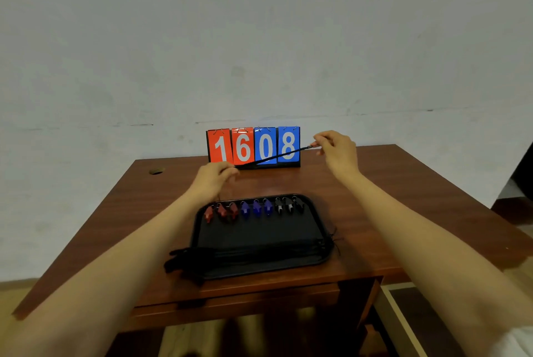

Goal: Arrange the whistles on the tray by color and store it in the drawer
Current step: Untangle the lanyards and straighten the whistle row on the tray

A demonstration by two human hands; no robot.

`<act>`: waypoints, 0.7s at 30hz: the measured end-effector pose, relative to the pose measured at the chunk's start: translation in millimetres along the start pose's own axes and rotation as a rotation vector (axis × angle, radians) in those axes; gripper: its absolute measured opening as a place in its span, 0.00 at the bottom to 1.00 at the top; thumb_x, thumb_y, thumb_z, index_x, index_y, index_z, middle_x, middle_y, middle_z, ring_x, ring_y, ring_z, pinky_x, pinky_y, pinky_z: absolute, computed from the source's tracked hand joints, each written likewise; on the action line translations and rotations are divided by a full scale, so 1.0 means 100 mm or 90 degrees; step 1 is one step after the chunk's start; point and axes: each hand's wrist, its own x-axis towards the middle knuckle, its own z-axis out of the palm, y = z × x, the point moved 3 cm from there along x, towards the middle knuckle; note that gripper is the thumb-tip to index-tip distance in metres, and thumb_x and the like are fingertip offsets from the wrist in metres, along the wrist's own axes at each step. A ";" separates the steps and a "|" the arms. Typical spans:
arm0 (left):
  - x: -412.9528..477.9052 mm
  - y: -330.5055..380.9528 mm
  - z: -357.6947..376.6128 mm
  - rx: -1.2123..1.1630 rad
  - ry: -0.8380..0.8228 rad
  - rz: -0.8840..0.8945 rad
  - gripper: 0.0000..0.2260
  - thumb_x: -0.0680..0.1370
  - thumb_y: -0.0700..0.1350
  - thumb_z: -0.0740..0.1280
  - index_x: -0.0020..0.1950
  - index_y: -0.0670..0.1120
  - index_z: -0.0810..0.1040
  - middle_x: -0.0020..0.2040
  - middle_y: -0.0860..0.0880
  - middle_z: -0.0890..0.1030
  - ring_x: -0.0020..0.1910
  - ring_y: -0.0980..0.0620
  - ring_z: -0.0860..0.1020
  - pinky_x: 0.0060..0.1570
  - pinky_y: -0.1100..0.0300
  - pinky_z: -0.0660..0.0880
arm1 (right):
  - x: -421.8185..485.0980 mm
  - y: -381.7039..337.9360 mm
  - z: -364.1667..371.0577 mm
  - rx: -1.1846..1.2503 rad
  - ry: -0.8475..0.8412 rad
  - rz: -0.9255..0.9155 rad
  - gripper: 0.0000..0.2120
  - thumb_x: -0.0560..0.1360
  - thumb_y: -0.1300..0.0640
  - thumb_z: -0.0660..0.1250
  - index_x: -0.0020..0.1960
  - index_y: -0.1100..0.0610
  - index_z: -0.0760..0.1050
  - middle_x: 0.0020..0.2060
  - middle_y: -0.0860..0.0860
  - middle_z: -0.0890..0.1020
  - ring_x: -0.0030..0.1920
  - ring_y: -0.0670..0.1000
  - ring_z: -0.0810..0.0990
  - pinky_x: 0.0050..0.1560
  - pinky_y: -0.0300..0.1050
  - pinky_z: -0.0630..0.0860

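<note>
A black tray (288, 263) lies on the wooden desk. Along its far edge stand three red whistles (221, 211), three blue whistles (256, 208) and three black whistles (289, 205), grouped by color. Black lanyard cords (184, 263) bunch over the tray's near left corner. Above and behind the tray, my left hand (215, 178) and my right hand (336, 147) each pinch one end of a black cord (272, 157), stretched taut between them in front of the scoreboard.
A flip scoreboard (253, 146) reading 1608 stands at the back of the desk (403, 198) against the wall. A closed drawer front (236, 299) runs under the desk's near edge. A round cable hole (156, 171) sits at the far left.
</note>
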 end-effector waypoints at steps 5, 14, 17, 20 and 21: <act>-0.12 -0.31 -0.22 0.083 0.035 -0.020 0.13 0.80 0.46 0.61 0.58 0.41 0.79 0.51 0.46 0.81 0.46 0.53 0.74 0.49 0.60 0.68 | -0.09 0.36 -0.02 -0.071 -0.006 0.060 0.10 0.79 0.57 0.60 0.49 0.57 0.80 0.40 0.53 0.85 0.37 0.52 0.82 0.48 0.47 0.77; -0.38 -1.00 -0.01 0.166 -0.077 -0.150 0.12 0.81 0.43 0.60 0.59 0.41 0.79 0.54 0.42 0.82 0.48 0.47 0.77 0.50 0.56 0.71 | -0.48 0.87 -0.01 -0.154 -0.063 0.155 0.06 0.79 0.56 0.62 0.50 0.56 0.77 0.36 0.48 0.83 0.38 0.50 0.82 0.49 0.48 0.79; -0.46 -1.09 0.10 0.178 -0.091 -0.165 0.13 0.81 0.41 0.58 0.61 0.41 0.78 0.57 0.41 0.81 0.56 0.42 0.77 0.54 0.53 0.72 | -0.64 1.02 0.01 -0.170 -0.078 0.191 0.05 0.79 0.55 0.63 0.46 0.55 0.75 0.33 0.46 0.82 0.40 0.51 0.83 0.49 0.52 0.79; -0.53 -1.14 0.17 0.178 -0.051 -0.196 0.09 0.80 0.44 0.60 0.56 0.43 0.77 0.53 0.43 0.81 0.50 0.43 0.78 0.47 0.52 0.74 | -0.76 1.09 0.00 -0.187 -0.091 0.222 0.06 0.78 0.55 0.64 0.44 0.56 0.75 0.31 0.46 0.81 0.41 0.52 0.82 0.45 0.48 0.78; -0.56 -1.15 0.17 0.185 -0.027 -0.215 0.07 0.80 0.45 0.61 0.52 0.44 0.76 0.51 0.44 0.81 0.46 0.43 0.77 0.42 0.53 0.73 | -0.80 1.11 0.00 -0.196 -0.095 0.229 0.07 0.78 0.55 0.65 0.43 0.56 0.75 0.30 0.46 0.81 0.41 0.52 0.82 0.44 0.47 0.76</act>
